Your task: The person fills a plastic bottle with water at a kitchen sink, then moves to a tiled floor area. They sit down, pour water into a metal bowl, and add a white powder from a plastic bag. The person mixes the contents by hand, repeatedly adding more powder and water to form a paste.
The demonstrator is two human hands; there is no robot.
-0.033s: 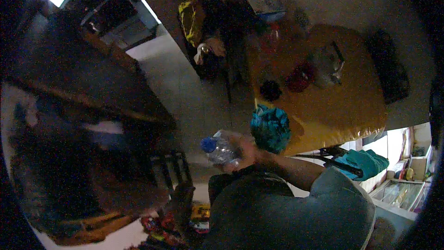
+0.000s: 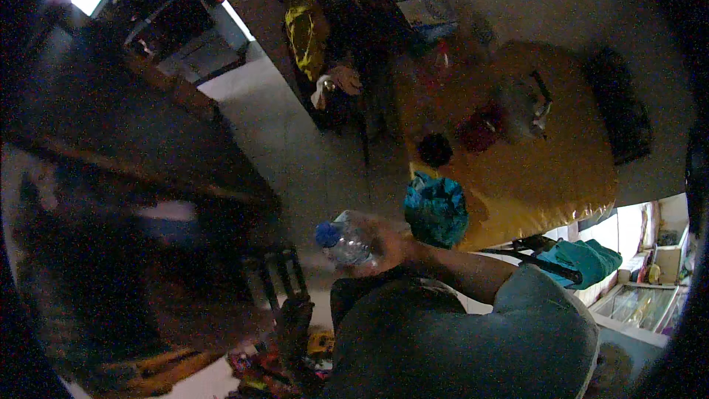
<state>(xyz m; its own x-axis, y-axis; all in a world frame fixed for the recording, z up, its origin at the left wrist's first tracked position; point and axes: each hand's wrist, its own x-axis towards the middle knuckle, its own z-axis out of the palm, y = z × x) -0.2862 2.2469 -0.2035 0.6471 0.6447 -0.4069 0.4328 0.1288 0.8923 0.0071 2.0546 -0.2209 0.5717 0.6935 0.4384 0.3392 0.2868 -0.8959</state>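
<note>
My right hand (image 2: 393, 245) is closed round a clear plastic bottle (image 2: 356, 245) with a blue cap (image 2: 328, 234). The bottle lies tilted, its cap pointing left, in front of my body. Just beyond my right wrist, on the near left corner of the table (image 2: 532, 199), sits a crumpled teal bundle (image 2: 437, 208). In deep shadow at the lower left, my left hand (image 2: 297, 309) is beside the lower end of a chair's dark slats (image 2: 284, 275). Its fingers are too dark to make out, and I cannot tell whether it touches the chair.
On the tan-covered table are a dark round thing (image 2: 435, 149), a dark red thing (image 2: 481, 129) and a clear plastic bag (image 2: 523, 107). Another person's hand (image 2: 344, 80) shows beyond, near yellow cloth (image 2: 304, 41). Teal cloth (image 2: 583, 262) hangs over a chair at right.
The bottle and my right hand have shifted very slightly left. Otherwise the scene has only moved a little with the view.
</note>
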